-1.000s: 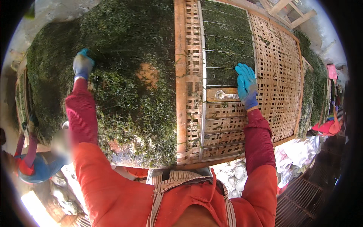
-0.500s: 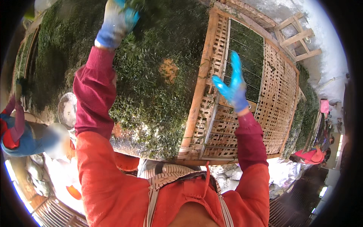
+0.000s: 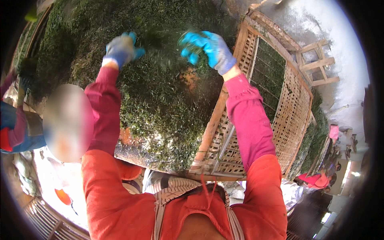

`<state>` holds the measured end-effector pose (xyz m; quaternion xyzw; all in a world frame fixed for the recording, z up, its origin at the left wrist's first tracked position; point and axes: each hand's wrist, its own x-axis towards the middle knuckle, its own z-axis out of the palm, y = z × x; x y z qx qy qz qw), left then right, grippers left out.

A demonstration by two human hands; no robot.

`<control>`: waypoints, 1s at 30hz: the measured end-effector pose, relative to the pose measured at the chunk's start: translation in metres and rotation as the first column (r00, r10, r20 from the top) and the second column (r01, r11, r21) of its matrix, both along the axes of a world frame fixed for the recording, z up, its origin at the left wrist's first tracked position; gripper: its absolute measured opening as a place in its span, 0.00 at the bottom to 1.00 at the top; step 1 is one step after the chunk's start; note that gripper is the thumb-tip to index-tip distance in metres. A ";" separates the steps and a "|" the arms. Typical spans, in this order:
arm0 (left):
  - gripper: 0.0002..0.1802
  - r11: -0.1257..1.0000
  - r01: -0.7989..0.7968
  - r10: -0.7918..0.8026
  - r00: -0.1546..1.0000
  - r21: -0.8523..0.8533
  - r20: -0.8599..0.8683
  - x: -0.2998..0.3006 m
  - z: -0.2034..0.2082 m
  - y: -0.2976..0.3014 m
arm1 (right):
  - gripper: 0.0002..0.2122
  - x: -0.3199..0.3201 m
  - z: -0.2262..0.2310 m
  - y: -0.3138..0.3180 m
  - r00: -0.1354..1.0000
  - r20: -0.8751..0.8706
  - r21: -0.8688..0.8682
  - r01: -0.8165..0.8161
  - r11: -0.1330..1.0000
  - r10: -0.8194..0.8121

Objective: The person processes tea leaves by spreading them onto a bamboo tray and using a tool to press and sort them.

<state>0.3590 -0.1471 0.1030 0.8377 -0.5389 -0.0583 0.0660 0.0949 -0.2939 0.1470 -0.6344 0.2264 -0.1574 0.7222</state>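
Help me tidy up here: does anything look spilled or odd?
An orange-brown patch shows through the green leafy heap near the right hand, odd because the surrounding cover is dense. Nothing looks clearly damaged.

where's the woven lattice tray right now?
Head view, right of centre: the woven lattice tray sits just right of the dark green pile, partly behind the right sleeve, with a wooden frame beyond its upper right corner.
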 end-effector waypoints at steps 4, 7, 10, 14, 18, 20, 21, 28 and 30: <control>0.54 0.977 0.072 -0.147 0.909 -0.201 -0.390 -0.014 -0.041 0.012 | 0.18 -0.024 0.018 -0.019 0.989 0.148 0.002 0.003 1.000 -0.004; 0.59 0.900 0.089 -0.289 0.855 -0.426 -0.432 -0.048 -0.029 -0.003 | 0.18 -0.036 0.076 -0.013 0.993 0.102 -0.072 -0.050 0.996 0.057; 0.62 0.906 0.113 -0.317 0.820 -0.408 -0.477 -0.061 -0.015 -0.045 | 0.22 -0.055 0.121 -0.021 0.995 0.097 -0.379 0.012 0.925 0.027; 0.57 0.997 0.077 -0.065 0.956 0.028 -0.287 -0.078 -0.093 -0.052 | 0.13 -0.036 0.187 -0.014 0.839 0.394 -0.277 0.498 0.821 -0.376; 0.36 0.995 -0.014 0.022 0.996 0.097 -0.082 -0.088 -0.167 -0.060 | 0.18 -0.099 0.153 -0.045 0.831 0.538 -0.291 0.340 0.894 -0.141; 0.31 0.980 -0.172 0.093 0.832 -0.095 -0.547 -0.061 -0.166 -0.058 | 0.21 -0.110 0.111 -0.038 0.875 0.425 -0.290 0.375 0.881 -0.233; 0.30 0.943 -0.283 0.066 0.671 -0.173 -0.739 -0.049 -0.158 -0.059 | 0.22 -0.116 0.094 -0.021 0.927 0.289 -0.284 0.320 0.904 -0.238; 0.28 0.626 -0.458 -0.583 0.265 -0.632 -0.769 -0.032 0.033 -0.040 | 0.16 -0.102 -0.054 0.037 0.846 0.112 0.482 0.413 0.773 -0.521; 0.25 0.813 -0.120 -0.188 0.871 -0.569 -0.453 -0.032 0.026 -0.057 | 0.15 -0.093 -0.063 0.028 0.813 0.247 0.595 0.302 0.745 -0.527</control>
